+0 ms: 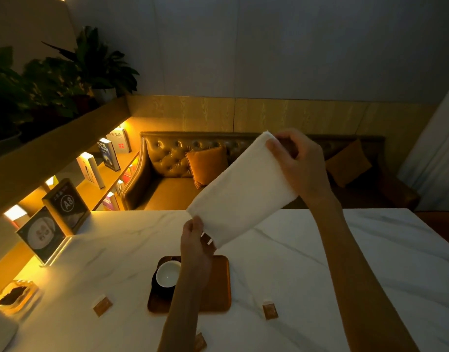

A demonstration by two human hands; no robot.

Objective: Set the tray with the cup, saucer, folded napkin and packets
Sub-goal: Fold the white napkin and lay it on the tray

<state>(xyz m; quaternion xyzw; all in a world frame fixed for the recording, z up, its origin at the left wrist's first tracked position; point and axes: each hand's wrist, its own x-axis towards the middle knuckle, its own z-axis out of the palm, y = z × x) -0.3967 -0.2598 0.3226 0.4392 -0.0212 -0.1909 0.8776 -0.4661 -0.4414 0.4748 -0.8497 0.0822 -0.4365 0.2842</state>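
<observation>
I hold a white napkin (241, 191) stretched in the air above the table, folded into a long rectangle. My left hand (195, 240) pinches its lower left corner. My right hand (299, 163) pinches its upper right corner. Below, a brown wooden tray (218, 285) lies on the white marble table (319, 262). A white cup (167, 273) sits on a dark saucer (158, 292) at the tray's left side. My left forearm hides part of the tray. Brown packets lie on the table: one (102, 305) left of the tray, one (270, 310) to its right, one (200, 342) near my left forearm.
Acrylic sign stands (44, 237) with an "A8" card (66, 207) stand at the table's left edge. A small dish (13, 297) sits at the near left. Behind the table is a tufted sofa (172, 168) with cushions, and a lit bookshelf (104, 168) on the left.
</observation>
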